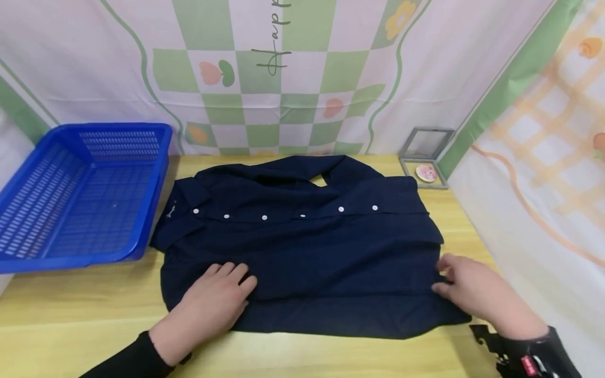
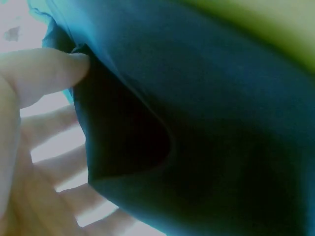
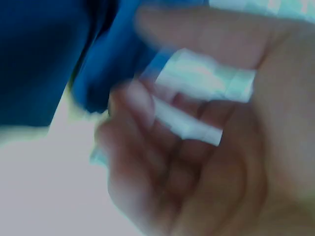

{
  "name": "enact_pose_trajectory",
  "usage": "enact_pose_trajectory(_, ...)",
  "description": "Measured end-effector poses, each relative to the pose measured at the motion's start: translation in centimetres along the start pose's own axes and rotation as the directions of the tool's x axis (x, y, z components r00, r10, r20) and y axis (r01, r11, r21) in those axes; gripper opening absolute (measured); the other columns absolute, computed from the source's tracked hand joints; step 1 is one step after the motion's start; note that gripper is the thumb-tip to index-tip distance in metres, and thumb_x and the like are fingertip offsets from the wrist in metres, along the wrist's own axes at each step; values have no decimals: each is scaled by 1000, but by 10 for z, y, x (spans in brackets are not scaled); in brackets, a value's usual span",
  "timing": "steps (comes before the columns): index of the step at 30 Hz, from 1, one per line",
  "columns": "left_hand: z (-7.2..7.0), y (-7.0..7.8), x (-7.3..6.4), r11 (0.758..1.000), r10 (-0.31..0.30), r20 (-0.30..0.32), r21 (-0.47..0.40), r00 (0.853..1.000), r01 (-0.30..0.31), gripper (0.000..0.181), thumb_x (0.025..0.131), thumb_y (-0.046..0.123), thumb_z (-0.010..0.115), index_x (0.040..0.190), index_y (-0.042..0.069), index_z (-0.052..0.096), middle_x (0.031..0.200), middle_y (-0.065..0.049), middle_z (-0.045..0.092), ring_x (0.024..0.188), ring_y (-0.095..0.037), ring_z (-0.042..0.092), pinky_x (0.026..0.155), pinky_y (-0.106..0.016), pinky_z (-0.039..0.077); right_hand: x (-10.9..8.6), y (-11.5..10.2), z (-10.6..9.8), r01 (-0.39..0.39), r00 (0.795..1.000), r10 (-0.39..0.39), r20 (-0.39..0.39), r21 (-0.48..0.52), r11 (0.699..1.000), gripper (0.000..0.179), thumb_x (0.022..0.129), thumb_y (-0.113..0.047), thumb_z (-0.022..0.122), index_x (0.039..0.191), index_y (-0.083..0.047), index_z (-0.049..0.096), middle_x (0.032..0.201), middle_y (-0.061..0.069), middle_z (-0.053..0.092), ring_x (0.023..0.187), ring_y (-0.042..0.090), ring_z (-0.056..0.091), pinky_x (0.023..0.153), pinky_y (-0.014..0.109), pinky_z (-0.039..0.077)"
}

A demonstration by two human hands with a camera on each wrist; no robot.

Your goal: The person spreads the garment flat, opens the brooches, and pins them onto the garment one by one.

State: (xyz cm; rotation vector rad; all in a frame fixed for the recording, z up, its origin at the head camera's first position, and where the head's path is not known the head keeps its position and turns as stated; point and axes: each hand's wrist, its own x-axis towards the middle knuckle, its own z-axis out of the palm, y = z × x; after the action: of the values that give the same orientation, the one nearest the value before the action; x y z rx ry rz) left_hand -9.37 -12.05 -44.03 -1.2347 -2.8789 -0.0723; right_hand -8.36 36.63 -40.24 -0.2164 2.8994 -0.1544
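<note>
A dark navy button-up shirt (image 1: 302, 262) lies front up, its collar to the left and its hem to the right, with a row of white buttons along the middle. My left hand (image 1: 212, 299) is at the near side, by the shoulder. Seen from the left wrist, its thumb (image 2: 69, 69) meets a fold of the shirt (image 2: 216, 98), and the other fingers pass behind the cloth, their tips hidden. By the hem's near corner, my right hand (image 1: 477, 294) has its thumb and bent fingers apart. Those fingers (image 3: 138, 103) look blurred beside the cloth in the right wrist view.
A blue plastic basket (image 1: 156, 178) with slotted sides stands at the left, close to the collar. Toward the back right is a small grey frame (image 1: 420, 157) with a round pink piece (image 1: 426, 172). A patterned curtain (image 1: 302, 79) borders the wooden table (image 1: 71, 310).
</note>
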Motion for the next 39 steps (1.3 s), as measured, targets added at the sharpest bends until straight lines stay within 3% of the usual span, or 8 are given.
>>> enact_pose_trajectory(6,2,7,12,989,117,-73,95,990,-110,15,92,12,66,105,19,68,93,-1,57,80,-20,52,69,-36,43,7,-22,20,302,940,-322,-108,-166,939,31,73,-8,84,83,-20,58,79,-4,44,65,12,47,58,33,46)
enact_pose_trajectory(11,0,9,17,987,116,-157,132,981,-96,6,94,10,61,94,15,64,88,0,56,75,-19,51,65,-34,42,4,-12,7,307,893,-338,-299,-145,941,31,79,3,76,81,-18,54,73,-9,46,61,9,48,54,34,43)
enact_pose_trajectory(18,-2,10,13,987,160,-330,22,930,-162,12,96,6,50,87,13,55,84,-1,48,67,-18,43,58,-32,36,-14,2,-15,322,839,-357,-411,-155,934,34,70,5,81,85,-18,60,80,-10,56,67,12,55,56,35,46)
enact_pose_trajectory(21,0,12,8,984,167,-230,-20,959,-176,11,93,3,58,92,14,61,93,-2,53,76,-19,50,65,-35,44,-18,0,-10,351,876,-375,-302,-131,927,40,67,-1,85,78,-27,56,79,-17,47,66,3,47,54,30,42)
enact_pose_trajectory(25,4,13,4,990,132,9,-45,991,-131,15,93,10,65,107,18,68,121,-7,59,109,-27,57,92,-47,47,-16,-12,7,282,960,-281,12,-36,959,32,83,-13,80,77,-28,52,77,-13,40,61,1,38,53,26,37)
enact_pose_trajectory(29,3,11,4,993,94,98,-76,991,-87,20,97,35,65,108,21,71,134,-10,55,125,-33,50,106,-59,33,-9,-21,17,148,984,-142,108,-50,988,14,89,-23,76,90,-17,63,83,-2,49,67,9,47,59,31,45)
enact_pose_trajectory(34,-2,10,4,991,-19,102,-128,995,32,35,99,51,56,112,21,69,143,-13,47,134,-43,39,107,-67,24,-5,-24,23,35,997,-28,77,-98,995,56,81,-34,82,122,0,62,102,21,55,86,31,61,71,48,52)
enact_pose_trajectory(39,-2,10,1,964,-210,247,-111,946,243,53,96,52,60,140,24,55,154,-13,38,133,-54,34,101,-69,32,-3,-21,28,-28,991,38,130,-82,996,75,79,-42,83,133,1,54,111,33,50,89,39,63,71,54,52)
